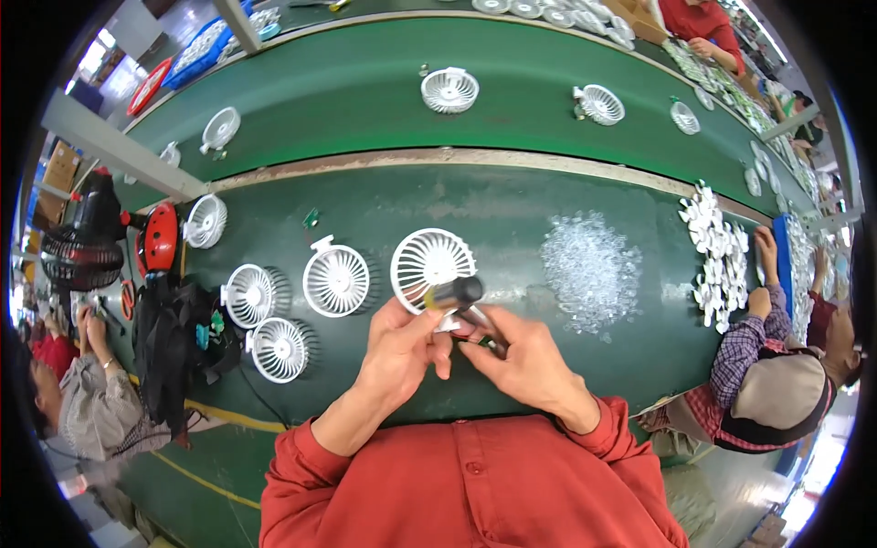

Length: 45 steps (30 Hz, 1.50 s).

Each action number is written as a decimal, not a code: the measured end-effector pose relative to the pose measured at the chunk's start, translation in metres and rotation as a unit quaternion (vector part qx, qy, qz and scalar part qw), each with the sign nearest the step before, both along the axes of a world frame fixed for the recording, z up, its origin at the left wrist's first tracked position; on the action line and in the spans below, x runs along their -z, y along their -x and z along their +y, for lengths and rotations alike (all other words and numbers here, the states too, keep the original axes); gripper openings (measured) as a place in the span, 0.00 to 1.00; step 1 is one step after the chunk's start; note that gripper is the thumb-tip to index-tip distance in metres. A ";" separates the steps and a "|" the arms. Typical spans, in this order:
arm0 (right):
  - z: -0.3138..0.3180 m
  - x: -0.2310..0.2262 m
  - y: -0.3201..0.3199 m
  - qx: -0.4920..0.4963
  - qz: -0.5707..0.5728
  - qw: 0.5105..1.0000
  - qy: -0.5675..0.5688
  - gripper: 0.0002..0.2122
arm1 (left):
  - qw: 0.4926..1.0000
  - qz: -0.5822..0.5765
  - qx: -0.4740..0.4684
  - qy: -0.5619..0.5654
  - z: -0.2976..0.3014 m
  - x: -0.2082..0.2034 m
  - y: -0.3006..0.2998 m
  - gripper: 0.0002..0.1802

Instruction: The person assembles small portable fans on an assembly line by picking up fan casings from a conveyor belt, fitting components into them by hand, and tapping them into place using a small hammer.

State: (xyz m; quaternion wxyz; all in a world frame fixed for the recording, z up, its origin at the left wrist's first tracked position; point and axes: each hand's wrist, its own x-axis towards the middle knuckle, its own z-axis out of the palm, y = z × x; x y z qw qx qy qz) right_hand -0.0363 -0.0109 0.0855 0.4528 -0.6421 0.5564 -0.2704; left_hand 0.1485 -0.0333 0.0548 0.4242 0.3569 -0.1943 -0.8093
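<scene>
My left hand [395, 352] is closed, its thumb and fingers against a screwdriver [454, 293] with a black and yellow handle. Just beyond, partly covered by that handle, is a white round fan housing [431, 251] with radial ribs. My right hand [530, 361] is also closed, close beside the left one. Between its thumb and fingers is a small part with silvery and dark areas and a bit of green; its kind is hidden by the fingers. Left of my hands lie more white fan housings [336, 280], one with a small green circuit board [311, 218] near it.
A pile of small clear pieces [592, 272] lies to the right, with white parts [714, 251] beyond it. Across the back, a green conveyor belt [530, 68] carries more housings. A black fan [82, 247] and dark cloth [169, 342] are at left. Co-workers sit on both sides.
</scene>
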 end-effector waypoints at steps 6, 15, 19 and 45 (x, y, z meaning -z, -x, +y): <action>0.004 0.014 -0.001 0.005 0.088 0.989 0.117 0.10 | 0.995 -0.070 -0.015 0.063 0.000 0.003 0.000 0.13; 0.010 0.015 0.016 -0.019 0.080 0.990 0.110 0.06 | 0.993 -0.074 0.061 0.067 0.000 0.009 0.002 0.10; 0.013 0.000 0.021 -0.023 0.080 0.994 0.070 0.07 | 0.993 -0.071 0.086 0.034 0.004 0.014 0.004 0.11; 0.020 0.039 -0.003 -0.094 0.078 0.951 0.285 0.09 | 0.981 0.002 0.036 -0.193 0.016 0.024 -0.004 0.21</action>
